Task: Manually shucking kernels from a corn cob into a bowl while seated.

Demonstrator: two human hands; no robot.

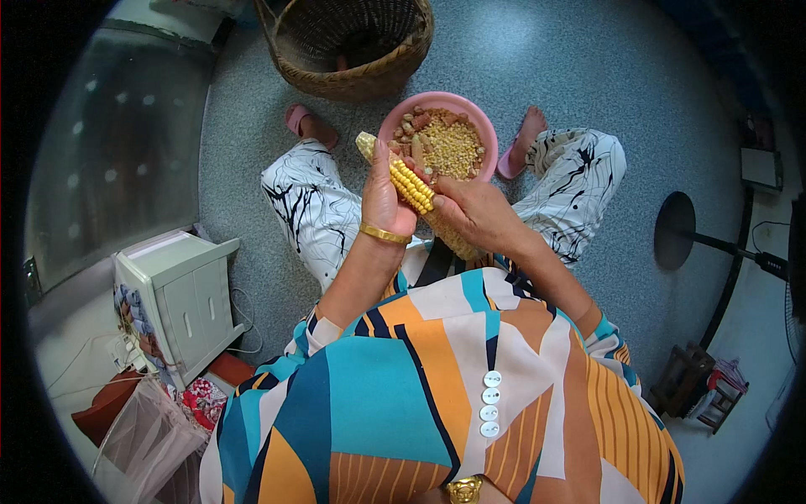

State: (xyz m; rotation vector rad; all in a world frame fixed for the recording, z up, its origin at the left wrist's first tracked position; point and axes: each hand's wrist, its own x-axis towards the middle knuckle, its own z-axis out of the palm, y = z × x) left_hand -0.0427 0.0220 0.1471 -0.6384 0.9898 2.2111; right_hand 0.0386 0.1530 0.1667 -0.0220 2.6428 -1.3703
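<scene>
My left hand (385, 195), with a gold bangle at its wrist, holds a slanting ear of corn (409, 184). Yellow kernels cover the ear's middle, and its pale tip points up and left past my thumb. My right hand (478, 211) grips the lower end, its thumb against the kernels. A stripped stretch of cob (454, 240) shows below that hand; I cannot tell whether it belongs to the same ear. Just beyond both hands, a pink basin (490, 138) on the floor holds loose corn kernels (452, 148) and several reddish cob pieces (420, 121).
Beyond the basin stands a deep woven basket (356, 85) with a handle. My legs in patterned trousers (570, 183) flank the basin. A pale cabinet (195, 309) is at left, near a glass door (126, 157). At right are a stand fan (677, 231) and a wooden stool (683, 381).
</scene>
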